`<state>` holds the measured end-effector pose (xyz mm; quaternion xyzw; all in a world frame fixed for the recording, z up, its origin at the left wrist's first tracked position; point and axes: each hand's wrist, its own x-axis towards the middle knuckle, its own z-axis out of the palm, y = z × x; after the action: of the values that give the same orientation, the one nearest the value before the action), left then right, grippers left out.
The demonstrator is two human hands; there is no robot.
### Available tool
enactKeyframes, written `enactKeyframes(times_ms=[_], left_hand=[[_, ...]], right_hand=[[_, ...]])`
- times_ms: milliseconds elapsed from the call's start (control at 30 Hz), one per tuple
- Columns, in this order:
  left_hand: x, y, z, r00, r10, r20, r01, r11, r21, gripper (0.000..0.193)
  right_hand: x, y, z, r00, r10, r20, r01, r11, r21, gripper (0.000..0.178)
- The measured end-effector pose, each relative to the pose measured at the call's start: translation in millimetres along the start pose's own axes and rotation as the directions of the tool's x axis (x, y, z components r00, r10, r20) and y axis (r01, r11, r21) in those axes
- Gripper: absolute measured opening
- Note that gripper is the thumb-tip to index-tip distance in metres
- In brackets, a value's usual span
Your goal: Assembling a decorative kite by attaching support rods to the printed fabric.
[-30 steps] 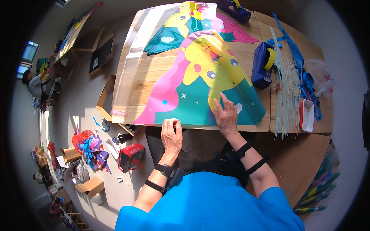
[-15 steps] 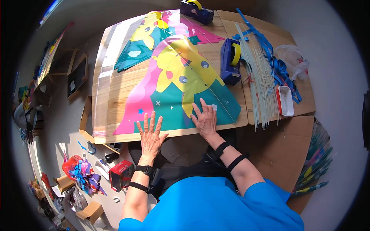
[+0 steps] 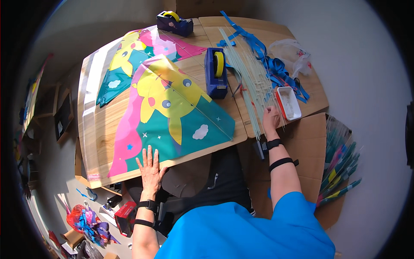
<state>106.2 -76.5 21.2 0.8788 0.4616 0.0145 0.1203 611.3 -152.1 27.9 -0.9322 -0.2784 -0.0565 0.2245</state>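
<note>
A triangular kite sail (image 3: 177,108), printed with a yellow cartoon figure on green and pink, lies flat on the wooden table (image 3: 92,146). My left hand (image 3: 151,170) rests on its near left edge, fingers spread and palm down. At the right, my right hand (image 3: 271,118) is at the near end of a bundle of thin pale rods (image 3: 246,73), its fingers curled and pressed together. What they hold is too small to make out. Close beside that hand stands a white tray (image 3: 290,102) with a red side.
More printed sails (image 3: 118,64) lie at the far left. One blue tape dispenser (image 3: 216,73) stands by the rods, another tape dispenser (image 3: 174,25) at the back. Blue ribbon (image 3: 276,64) and a clear plastic bag (image 3: 293,54) lie far right. Cardboard (image 3: 297,159) and rolled colourful pieces (image 3: 340,172) are below.
My right hand has left the sail and moved right to the rods, its fingers now closed. My left hand stays spread on the sail's near edge. The view has shifted right.
</note>
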Motion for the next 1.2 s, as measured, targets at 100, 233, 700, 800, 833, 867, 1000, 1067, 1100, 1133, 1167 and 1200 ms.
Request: enactKeyframes(times_ms=[100, 233, 700, 800, 833, 867, 1000, 1067, 1100, 1133, 1167, 1200], left_hand=[[-1, -1, -5, 1.000, 0.004, 0.020, -0.005, 1.000, 0.015, 0.079], [-2, -1, -12, 0.998, 0.002, 0.062, -0.003, 1.000, 0.004, 0.078], [-6, -2, -12, 0.999, 0.012, 0.033, -0.011, 0.999, -0.029, 0.076], [-6, 1, -14, 0.986, 0.047, -0.162, -0.050, 0.999, -0.016, 0.066], [-6, 7, -18, 0.959, 0.091, -0.268, -0.088, 0.996, 0.023, 0.060], [-11, 7, -18, 0.936, 0.070, -0.345, -0.093, 0.994, -0.050, 0.052], [-35, 23, -10, 0.828, 0.035, -0.559, -0.110, 0.989, -0.101, 0.034], [-40, 23, -12, 0.804, 0.022, -0.594, -0.100, 0.990, -0.098, 0.036], [-39, 21, -13, 0.811, -0.010, -0.585, -0.077, 0.989, -0.123, 0.037], [-37, 20, -16, 0.822, -0.042, -0.568, -0.045, 0.989, -0.138, 0.038], [-33, 18, -18, 0.829, -0.073, -0.554, -0.014, 0.988, -0.152, 0.039], [-31, 16, -19, 0.848, -0.085, -0.523, 0.010, 0.989, -0.145, 0.044]], right_hand=[[9, 11, 6, 0.984, 0.055, 0.172, -0.043, 0.996, -0.075, 0.015], [6, 14, 15, 0.989, 0.050, 0.141, -0.046, 0.999, -0.027, 0.012], [-1, -24, -14, 0.986, -0.125, -0.107, 0.148, 0.959, 0.241, 0.007], [-45, -74, -42, 0.881, -0.442, -0.170, 0.473, 0.797, 0.375, 0.006], [-64, -88, -47, 0.838, -0.533, -0.119, 0.532, 0.747, 0.398, 0.006], [-83, -101, -50, 0.784, -0.616, -0.072, 0.582, 0.690, 0.430, 0.007], [-144, -128, -22, 0.540, -0.842, 0.007, 0.746, 0.483, 0.459, 0.014], [-163, -142, -13, 0.454, -0.891, 0.028, 0.782, 0.413, 0.466, 0.015], [-168, -147, -8, 0.431, -0.901, 0.045, 0.783, 0.399, 0.478, 0.015], [-171, -150, -4, 0.410, -0.910, 0.061, 0.782, 0.385, 0.490, 0.015], [-173, -153, 0, 0.387, -0.919, 0.074, 0.784, 0.370, 0.498, 0.016], [-176, -154, 4, 0.364, -0.928, 0.086, 0.801, 0.358, 0.480, 0.014]])
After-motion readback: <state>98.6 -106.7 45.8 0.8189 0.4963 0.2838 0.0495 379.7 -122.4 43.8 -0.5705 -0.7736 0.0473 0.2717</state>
